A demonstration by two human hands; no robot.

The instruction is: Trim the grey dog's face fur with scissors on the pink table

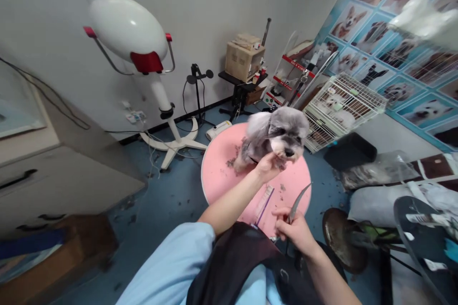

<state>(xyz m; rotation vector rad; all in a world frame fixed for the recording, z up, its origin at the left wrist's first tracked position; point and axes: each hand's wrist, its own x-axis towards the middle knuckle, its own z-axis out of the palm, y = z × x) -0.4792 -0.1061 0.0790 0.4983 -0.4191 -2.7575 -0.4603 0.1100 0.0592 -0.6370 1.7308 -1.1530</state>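
A grey and white dog (255, 138) sits on a round pink grooming table (216, 176), facing toward me. My left hand (267, 167) is under its muzzle, with the fingers closed around the chin. Curved scissors (297, 202) are in my right hand (296, 231), low over the near right part of the table, apart from the dog. Their blades point up and away, toward the right. Between my two hands a metal comb (265, 204) with a purple edge lies on the tabletop. Tufts of cut grey hair (232, 163) are scattered around the dog.
A white dryer on a wheeled stand (129, 28) is at the left. Behind the table are a small black table with a wooden box (243, 59) and a red-edged shelf rack (286, 74). A wire cage (343, 100) holds a white dog. A round stool (343, 238) stands at right.
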